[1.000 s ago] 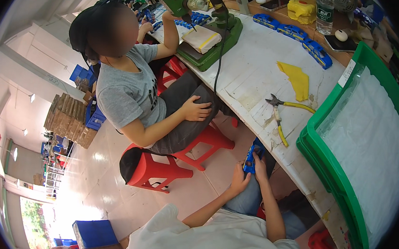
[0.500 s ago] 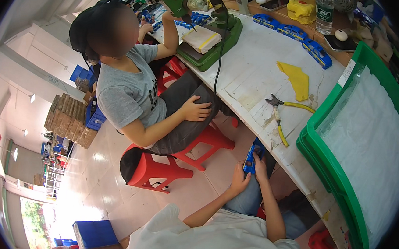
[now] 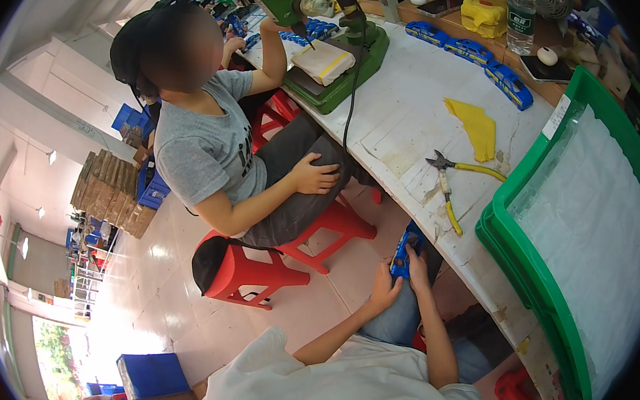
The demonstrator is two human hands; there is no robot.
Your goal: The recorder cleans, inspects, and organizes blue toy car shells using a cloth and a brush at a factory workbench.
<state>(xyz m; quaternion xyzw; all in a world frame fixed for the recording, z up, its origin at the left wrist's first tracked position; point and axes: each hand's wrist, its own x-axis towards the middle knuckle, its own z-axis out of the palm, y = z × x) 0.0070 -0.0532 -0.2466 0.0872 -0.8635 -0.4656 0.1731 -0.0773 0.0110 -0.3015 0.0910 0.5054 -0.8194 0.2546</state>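
Note:
A blue toy car (image 3: 403,256) with yellow markings is held over my lap, below the near edge of the worktable. My left hand (image 3: 383,289) is closed on its near left side. My right hand (image 3: 418,271) grips it from the right. Part of the car is covered by my fingers. On the white tabletop (image 3: 396,142) beyond lie diagonal pliers (image 3: 448,181) with yellow handles, spread apart. A folded yellow cloth (image 3: 473,129) rests just past them. Several more blue toy cars (image 3: 508,85) stand in a line along the table's far side.
A green tray (image 3: 535,281) lined with clear plastic takes up the table's right side. At the left, a co-worker (image 3: 204,146) sits by a green press (image 3: 372,57) with a cable hanging off it. Red stools (image 3: 254,274) stand on the floor, and a water bottle (image 3: 520,24) is at the back.

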